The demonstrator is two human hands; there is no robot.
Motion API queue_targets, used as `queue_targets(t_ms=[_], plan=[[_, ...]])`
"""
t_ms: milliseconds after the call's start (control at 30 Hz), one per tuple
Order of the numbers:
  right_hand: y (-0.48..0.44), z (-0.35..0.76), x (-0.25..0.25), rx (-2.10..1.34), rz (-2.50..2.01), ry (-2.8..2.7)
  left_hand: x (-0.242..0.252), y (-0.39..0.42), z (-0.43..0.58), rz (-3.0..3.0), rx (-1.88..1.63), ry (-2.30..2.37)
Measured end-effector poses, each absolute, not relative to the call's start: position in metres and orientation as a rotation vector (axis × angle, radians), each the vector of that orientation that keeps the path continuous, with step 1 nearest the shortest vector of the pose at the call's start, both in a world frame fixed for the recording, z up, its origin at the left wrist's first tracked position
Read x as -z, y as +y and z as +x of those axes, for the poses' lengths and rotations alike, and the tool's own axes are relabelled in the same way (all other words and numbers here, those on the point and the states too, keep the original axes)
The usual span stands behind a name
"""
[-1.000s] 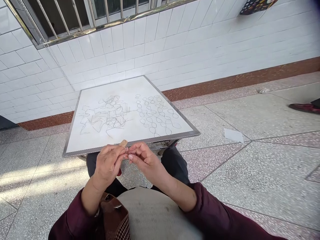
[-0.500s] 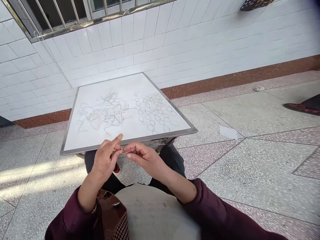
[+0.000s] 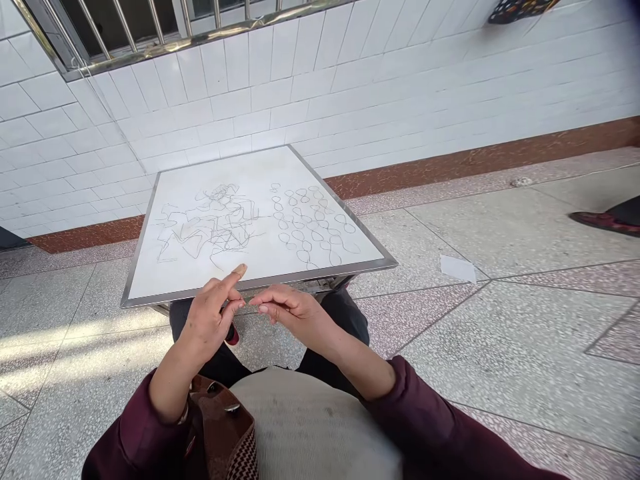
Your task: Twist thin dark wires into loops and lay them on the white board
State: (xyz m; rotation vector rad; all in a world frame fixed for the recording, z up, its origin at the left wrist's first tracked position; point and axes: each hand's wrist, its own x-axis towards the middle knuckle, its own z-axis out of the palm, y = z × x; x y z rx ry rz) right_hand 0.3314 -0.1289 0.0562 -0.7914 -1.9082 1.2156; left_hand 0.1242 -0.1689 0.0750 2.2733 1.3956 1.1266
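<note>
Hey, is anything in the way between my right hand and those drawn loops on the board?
Only the metal rim of the white board: your right hand sits just short of it, on the near side. Beyond the rim, nothing visible lies between it and the drawn loops, only bare white board.

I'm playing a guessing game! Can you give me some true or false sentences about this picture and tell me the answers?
1. The left hand has a tan wrap on its pointing fingertip. True.
2. The white board has rows of small loops drawn on its right side. True.
3. The sleeves are bright yellow. False: they are dark maroon.
4. The wall behind the board is made of wooden planks. False: it is covered in white tiles.
5. A scrap of white paper lies on the terrazzo floor right of the board. True.
</note>
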Motion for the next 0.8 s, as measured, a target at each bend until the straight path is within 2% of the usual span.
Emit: queue_targets(t_ms=[167,300,367,533,667,800], plan=[[-0.124,0.344,-0.066,-0.806,-0.626,-2.223,-0.076,-0.169,0.126,2.303,-1.014,1.375],[-0.134,0.344,-0.066,-0.604,-0.772,-2.023,-0.077,-0.170,0.130,2.139,-1.220,1.581],[-0.141,0.339,-0.061,-0.794,-0.859,-1.908,-0.076,-0.171,0.132,2.046,-1.328,1.629],[-0.149,0.318,-0.052,-1.584,-0.874,-1.355,-0.068,-0.175,0.140,1.983,-1.404,1.607],[-0.148,0.312,-0.057,-1.800,-0.731,-0.933,-0.066,-0.177,0.145,1.961,-1.362,1.600],[-0.146,0.314,-0.059,-1.867,-0.710,-0.923,-0.068,-0.178,0.147,1.915,-1.289,1.550]])
